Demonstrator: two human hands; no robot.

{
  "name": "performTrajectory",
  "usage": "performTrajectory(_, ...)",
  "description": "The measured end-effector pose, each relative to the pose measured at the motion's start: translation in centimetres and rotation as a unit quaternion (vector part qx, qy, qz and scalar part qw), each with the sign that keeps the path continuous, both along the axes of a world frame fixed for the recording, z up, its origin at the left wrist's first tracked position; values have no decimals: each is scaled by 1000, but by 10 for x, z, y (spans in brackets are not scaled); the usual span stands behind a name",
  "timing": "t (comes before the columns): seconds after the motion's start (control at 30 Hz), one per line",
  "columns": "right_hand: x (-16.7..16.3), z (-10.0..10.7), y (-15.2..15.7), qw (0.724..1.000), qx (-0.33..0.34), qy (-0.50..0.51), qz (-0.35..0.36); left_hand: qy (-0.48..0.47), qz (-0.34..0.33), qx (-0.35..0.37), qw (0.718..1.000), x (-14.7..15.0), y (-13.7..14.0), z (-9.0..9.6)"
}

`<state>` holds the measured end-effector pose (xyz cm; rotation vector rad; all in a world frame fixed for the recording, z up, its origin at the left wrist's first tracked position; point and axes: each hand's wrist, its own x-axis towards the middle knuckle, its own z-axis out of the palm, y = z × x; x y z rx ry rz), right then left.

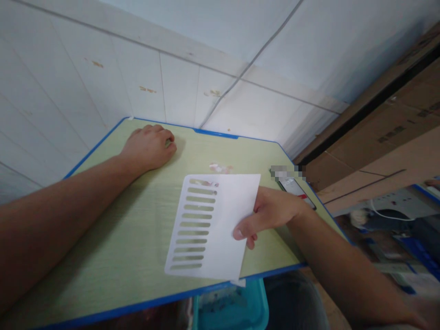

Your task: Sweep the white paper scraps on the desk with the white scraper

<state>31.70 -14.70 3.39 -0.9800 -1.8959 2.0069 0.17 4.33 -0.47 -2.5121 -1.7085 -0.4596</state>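
Observation:
My right hand [266,215] pinches the right edge of a white slotted sheet [228,229], thumb on top and fingers beneath. The sheet is flat, with a column of rounded slots along its left side, and the table shows through them. Its lower edge comes close to the table's front edge. Farther back on the left, my left hand [149,145] rests on the pale green table [137,220] with its fingers curled in. A small gap by its fingers shows only a greenish patch like the tabletop. The left hand is apart from the sheet.
A phone [295,190] lies near the table's right edge. Whitish scraps or marks [220,168] are behind the sheet. A turquoise bin [233,307] stands below the front edge. Cardboard boxes [371,142] line the right, and a grey cable [254,59] runs down the wall.

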Motion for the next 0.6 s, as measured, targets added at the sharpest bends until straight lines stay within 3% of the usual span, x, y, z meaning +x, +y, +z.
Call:
performTrajectory(0.33,-3,-7,5,1000,-20,0,-4,21,-4,-13,1000,2,-7,10)
performTrajectory(0.6,-19,-4,11,984,72,91,-138,33,0,-6,999,1,-7,9)
